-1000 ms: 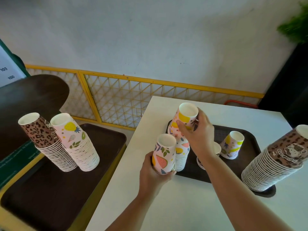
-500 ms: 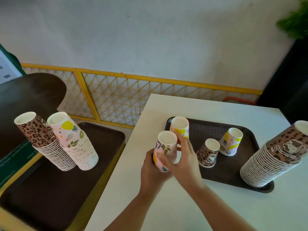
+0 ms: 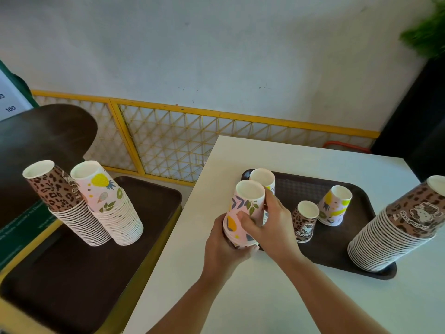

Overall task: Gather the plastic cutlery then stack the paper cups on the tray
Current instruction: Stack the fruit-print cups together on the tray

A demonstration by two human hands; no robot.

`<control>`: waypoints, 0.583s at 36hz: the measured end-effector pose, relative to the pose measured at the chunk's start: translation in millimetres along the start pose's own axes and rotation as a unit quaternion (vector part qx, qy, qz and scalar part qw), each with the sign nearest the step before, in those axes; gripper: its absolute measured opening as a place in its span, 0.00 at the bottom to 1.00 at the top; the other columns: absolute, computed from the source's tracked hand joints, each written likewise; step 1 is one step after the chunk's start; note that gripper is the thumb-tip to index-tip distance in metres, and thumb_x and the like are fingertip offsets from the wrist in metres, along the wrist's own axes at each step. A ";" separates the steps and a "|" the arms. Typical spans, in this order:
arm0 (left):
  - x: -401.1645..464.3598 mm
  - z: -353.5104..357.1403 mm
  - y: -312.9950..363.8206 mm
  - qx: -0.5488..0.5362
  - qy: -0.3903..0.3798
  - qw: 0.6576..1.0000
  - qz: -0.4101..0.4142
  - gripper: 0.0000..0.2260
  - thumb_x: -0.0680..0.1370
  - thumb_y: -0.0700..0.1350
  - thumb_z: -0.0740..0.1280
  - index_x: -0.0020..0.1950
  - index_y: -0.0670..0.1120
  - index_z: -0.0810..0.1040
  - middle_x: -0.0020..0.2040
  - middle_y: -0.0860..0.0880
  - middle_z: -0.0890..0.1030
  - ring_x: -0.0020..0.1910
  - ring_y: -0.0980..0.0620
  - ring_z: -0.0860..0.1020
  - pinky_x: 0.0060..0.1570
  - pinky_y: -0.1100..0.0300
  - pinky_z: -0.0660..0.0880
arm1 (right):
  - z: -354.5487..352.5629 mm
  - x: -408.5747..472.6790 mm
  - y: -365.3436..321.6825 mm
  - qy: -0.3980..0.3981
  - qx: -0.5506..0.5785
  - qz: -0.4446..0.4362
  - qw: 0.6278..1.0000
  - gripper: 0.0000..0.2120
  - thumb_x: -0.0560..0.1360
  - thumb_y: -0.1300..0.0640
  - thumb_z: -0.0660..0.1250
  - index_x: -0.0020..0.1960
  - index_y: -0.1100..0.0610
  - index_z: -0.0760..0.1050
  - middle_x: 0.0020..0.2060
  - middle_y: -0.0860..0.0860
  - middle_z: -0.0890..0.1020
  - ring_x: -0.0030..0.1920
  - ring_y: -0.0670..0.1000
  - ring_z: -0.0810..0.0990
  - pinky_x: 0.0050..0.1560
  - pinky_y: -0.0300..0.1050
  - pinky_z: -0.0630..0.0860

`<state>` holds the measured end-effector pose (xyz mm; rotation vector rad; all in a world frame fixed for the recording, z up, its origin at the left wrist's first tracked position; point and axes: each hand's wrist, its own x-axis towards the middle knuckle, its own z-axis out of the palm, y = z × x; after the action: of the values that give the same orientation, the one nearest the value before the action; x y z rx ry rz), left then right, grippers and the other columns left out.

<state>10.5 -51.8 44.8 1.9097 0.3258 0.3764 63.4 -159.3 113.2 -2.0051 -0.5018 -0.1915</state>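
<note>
Both my hands hold a short stack of upside-down fruit-print paper cups [image 3: 243, 213] above the white table, at the left end of the dark brown tray [image 3: 337, 247]. My left hand [image 3: 224, 249] grips the stack's bottom rims from below. My right hand [image 3: 267, 225] wraps the top cup from the right. Behind them a second fruit-print stack [image 3: 263, 180] stands on the tray. A leopard-print cup [image 3: 304, 220] and a yellow fruit cup [image 3: 334, 204] stand upside down mid-tray. A tall leaning leopard stack [image 3: 397, 227] fills its right end. No cutlery is visible.
On a lower brown tray [image 3: 72, 273] to the left stand a leopard-print stack [image 3: 62, 203] and a fruit-print stack [image 3: 110, 203], both leaning. A yellow mesh fence [image 3: 173, 143] runs behind the white table [image 3: 240, 297]. A dark round tabletop [image 3: 43, 131] sits far left.
My right hand left the stack on the tray and came down onto the cup in my left hand, where a nested stack now shows. The tray stack is shorter than a second ago.
</note>
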 end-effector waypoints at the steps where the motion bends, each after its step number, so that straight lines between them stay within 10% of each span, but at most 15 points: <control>1: -0.4 -0.5 -0.4 -0.007 -0.003 1.000 -0.004 0.33 0.59 0.45 0.81 0.58 0.56 0.69 0.52 0.58 0.79 0.51 0.62 0.77 0.42 0.74 0.74 | -1.9 2.0 -1.8 0.001 0.004 -0.002 1.000 0.23 0.67 0.56 0.74 0.59 0.56 0.72 0.42 0.39 0.77 0.43 0.40 0.77 0.42 0.25 0.72; 14: -1.3 -2.8 1.2 -0.003 -0.008 1.000 -0.011 0.29 0.61 0.44 0.81 0.52 0.60 0.67 0.50 0.63 0.76 0.49 0.61 0.78 0.42 0.77 0.73 | -51.4 58.3 -50.9 0.178 0.081 -0.102 0.975 0.26 0.66 0.45 0.68 0.60 0.54 0.69 0.49 0.52 0.80 0.50 0.51 0.79 0.48 0.43 0.78; 21: -1.7 -4.1 6.4 -0.005 -0.005 1.000 -0.012 0.29 0.62 0.43 0.80 0.53 0.59 0.66 0.50 0.63 0.75 0.49 0.61 0.78 0.41 0.77 0.74 | -33.9 64.1 -11.9 0.146 0.014 -0.062 0.987 0.29 0.68 0.55 0.73 0.65 0.58 0.68 0.54 0.50 0.78 0.51 0.46 0.76 0.46 0.26 0.72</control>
<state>7.6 -51.3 51.9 1.8966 0.3398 0.3513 118.7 -167.3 160.9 -1.8789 -0.4387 -0.5437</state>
